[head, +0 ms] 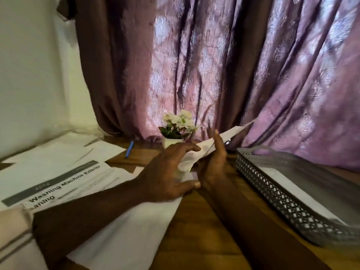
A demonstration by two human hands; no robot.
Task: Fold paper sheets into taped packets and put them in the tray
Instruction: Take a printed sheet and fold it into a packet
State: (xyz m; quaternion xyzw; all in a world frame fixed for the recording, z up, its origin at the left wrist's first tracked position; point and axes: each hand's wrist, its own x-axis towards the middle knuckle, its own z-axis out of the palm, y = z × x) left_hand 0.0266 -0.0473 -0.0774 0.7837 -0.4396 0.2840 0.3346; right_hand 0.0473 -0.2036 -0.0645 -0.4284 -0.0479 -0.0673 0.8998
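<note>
A white paper sheet [128,228] lies on the wooden table and runs up between my hands, its far end [231,133] lifted toward the curtain. My left hand [167,172] presses on the sheet with fingers spread, thumb at the sheet's edge. My right hand [214,160] stands upright against the raised part of the sheet, fingers straight, bending it up. A grey perforated metal tray [272,193] sits at the right with white paper [288,184] lying flat inside it.
Printed sheets [58,172] cover the table's left side. A blue pen [129,146] lies behind them. A small white pot of white flowers [177,127] stands at the back before a purple curtain [233,65].
</note>
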